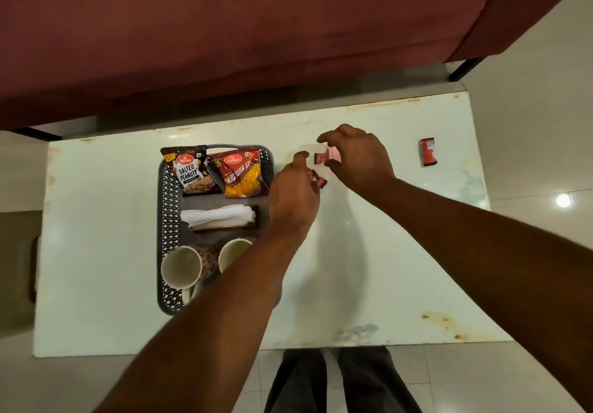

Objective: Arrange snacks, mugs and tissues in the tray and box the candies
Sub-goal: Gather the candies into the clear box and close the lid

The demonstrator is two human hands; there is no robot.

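I see a dark grey tray (167, 220) with lattice-patterned rim, a black peanut packet (192, 169), a red-and-yellow snack packet (242, 172), white tissues (218, 215), white mugs (181, 266) with brown-patterned outsides, red candies (428, 152), a pale table (96, 220) and a maroon sofa (224, 27).

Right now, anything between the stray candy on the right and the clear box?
Nothing lies on the table between them. The stray candy sits alone; only the right hand hovers over the clear box, with the left hand at its near side.
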